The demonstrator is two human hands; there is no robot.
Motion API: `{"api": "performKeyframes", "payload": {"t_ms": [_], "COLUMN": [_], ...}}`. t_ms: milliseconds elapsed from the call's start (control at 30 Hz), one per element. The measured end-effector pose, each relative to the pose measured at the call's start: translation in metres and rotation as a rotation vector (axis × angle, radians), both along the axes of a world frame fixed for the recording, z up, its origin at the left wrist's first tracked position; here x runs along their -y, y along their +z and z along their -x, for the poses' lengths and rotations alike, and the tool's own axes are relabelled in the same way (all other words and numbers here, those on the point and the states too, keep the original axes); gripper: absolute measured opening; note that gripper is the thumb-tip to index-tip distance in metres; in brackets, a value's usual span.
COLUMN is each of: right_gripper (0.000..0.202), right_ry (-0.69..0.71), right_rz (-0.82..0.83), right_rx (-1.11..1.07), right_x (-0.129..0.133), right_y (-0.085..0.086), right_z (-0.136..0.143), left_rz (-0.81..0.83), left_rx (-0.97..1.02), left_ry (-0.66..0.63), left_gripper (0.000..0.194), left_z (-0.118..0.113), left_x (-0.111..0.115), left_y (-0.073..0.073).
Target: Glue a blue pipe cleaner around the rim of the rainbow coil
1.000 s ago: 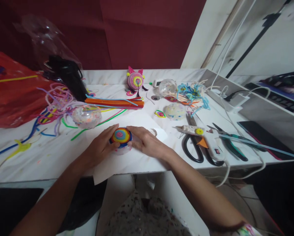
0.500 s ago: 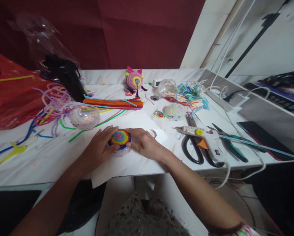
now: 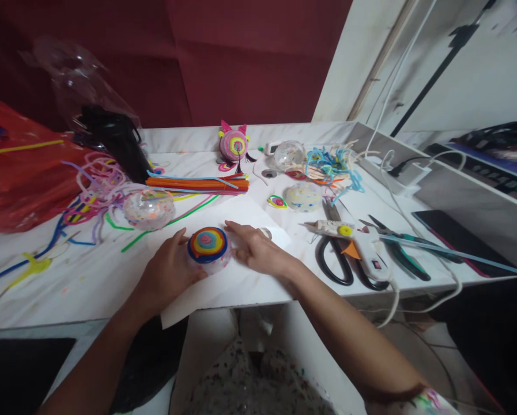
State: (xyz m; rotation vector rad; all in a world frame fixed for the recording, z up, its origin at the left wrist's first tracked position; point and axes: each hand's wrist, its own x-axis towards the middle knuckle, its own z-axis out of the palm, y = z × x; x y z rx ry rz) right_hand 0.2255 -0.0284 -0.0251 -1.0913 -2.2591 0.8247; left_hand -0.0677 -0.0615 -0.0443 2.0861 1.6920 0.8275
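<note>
A clear, speckled plastic dome (image 3: pixel 218 265) sits on white paper near the table's front edge. On top of it is a coiled pipe-cleaner disc (image 3: pixel 210 246), ringed in blue, orange, yellow and light blue around a pink centre. My left hand (image 3: pixel 165 274) cups the dome's left side, thumb low against its front and index finger raised near the disc's edge. My right hand (image 3: pixel 260 251) is at the right side with fingers apart and holds nothing; whether its fingertips touch the dome is unclear.
Scissors (image 3: pixel 336 262), a glue gun (image 3: pixel 366 245) and pliers (image 3: pixel 403 256) lie to the right. Behind are a pipe-cleaner bundle (image 3: pixel 197 183), clear domes (image 3: pixel 149 207) and a pink eared ball (image 3: pixel 233 144). A red bag (image 3: pixel 20 173) stands at left.
Both hands have loosened from the disc's rim and drawn apart, uncovering more of it. The left fingers have slipped lower, along the dome's side. The view has shifted slightly.
</note>
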Motion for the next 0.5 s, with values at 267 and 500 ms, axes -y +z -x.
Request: {"api": "performKeyframes", "payload": {"t_ms": [267, 500], "right_gripper": [0.085, 0.081], "right_ry": [-0.007, -0.131], "right_rz": [0.018, 0.085], "right_rx": [0.011, -0.036], "right_x": [0.006, 0.021], "right_y": [0.003, 0.005], "right_z": [0.007, 0.007], "left_rz": [0.079, 0.223], "left_rx": [0.019, 0.113], "left_ry": [0.038, -0.085], "left_gripper": [0.108, 0.121], "left_z": [-0.01, 0.003], "left_x": [-0.003, -0.02], "left_y": [0.013, 0.018]}}
